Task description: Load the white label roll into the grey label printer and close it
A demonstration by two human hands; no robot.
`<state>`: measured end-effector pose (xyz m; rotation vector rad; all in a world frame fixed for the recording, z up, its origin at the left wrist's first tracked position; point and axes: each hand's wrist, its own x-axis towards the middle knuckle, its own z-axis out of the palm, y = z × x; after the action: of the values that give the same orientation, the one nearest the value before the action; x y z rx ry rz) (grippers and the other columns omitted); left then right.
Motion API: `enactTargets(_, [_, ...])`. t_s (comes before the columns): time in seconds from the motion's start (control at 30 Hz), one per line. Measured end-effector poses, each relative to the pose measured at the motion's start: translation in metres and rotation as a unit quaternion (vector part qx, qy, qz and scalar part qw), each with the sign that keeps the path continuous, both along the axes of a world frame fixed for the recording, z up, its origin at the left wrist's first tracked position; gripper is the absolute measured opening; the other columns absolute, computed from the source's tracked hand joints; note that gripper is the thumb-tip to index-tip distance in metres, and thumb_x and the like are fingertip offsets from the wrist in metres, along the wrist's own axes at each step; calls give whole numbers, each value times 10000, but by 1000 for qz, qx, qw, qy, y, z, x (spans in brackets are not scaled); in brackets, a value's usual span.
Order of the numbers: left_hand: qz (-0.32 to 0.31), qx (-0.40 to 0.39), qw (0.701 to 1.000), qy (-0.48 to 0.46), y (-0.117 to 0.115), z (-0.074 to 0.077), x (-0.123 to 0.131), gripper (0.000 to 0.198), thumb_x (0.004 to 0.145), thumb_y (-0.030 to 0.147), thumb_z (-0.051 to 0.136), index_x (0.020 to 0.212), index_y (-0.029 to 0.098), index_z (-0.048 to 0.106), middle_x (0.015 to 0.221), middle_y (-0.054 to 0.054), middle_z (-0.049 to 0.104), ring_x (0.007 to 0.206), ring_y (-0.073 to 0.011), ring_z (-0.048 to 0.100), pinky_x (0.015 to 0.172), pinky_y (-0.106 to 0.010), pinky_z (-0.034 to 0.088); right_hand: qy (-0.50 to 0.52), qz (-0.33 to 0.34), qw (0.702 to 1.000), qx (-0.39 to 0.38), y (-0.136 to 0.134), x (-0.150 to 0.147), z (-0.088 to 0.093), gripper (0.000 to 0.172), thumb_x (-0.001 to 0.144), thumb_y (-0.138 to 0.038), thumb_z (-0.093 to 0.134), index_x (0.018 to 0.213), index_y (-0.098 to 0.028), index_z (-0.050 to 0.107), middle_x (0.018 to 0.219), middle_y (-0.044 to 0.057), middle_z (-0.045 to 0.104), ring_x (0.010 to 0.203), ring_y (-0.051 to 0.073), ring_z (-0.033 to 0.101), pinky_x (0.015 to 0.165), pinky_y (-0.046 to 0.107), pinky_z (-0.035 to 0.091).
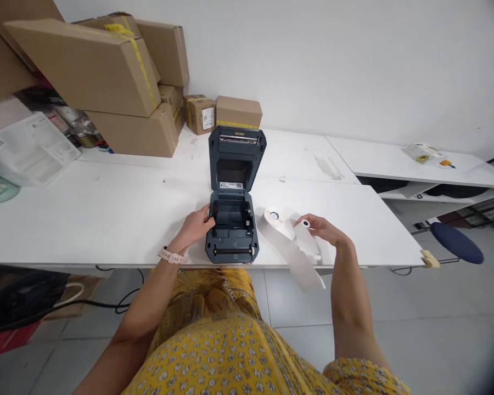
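Note:
A dark grey label printer (233,244) stands on the white table with its lid (237,159) raised and its roll bay bare. My left hand (196,224) grips the printer's left side, fingers curled over the rim. To the right of the printer lies a larger white label roll (274,217). Its loose strip (302,266) runs down over the table's front edge. My right hand (320,227) holds a small paper roll (306,224) with a dark core hole, from which a short length of paper hangs.
Cardboard boxes (102,71) are stacked at the back left, beside a white carton (33,148). Two small boxes (239,111) stand behind the printer against the wall. A blue stool seat (456,241) is at the right. Cables (123,302) hang below the table.

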<state>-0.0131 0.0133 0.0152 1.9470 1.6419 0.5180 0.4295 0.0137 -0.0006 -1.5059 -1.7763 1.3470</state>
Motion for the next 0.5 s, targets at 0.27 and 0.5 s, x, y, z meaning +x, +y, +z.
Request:
enactTargets(0.27, [-11, -4, 1000, -27, 1, -2, -2, 470, 863, 274, 457, 1284, 156, 627, 545, 48, 479, 531, -170, 464, 572, -275, 285, 10, 68, 992, 106, 12, -25, 48, 583, 854, -380, 680, 1422, -350, 554, 1585, 58, 467, 1511, 323, 359, 1192, 570, 361])
enactTargets(0.5, [-29, 8, 999, -13, 5, -7, -6, 523, 874, 268, 447, 1358, 115, 575, 595, 27, 542, 563, -178, 508, 581, -268, 318, -126, 165, 978, 32, 48, -88, 22, 767, 661, -336, 798, 1368, -218, 526, 1409, 131, 600, 1320, 350, 543, 1157, 529, 387])
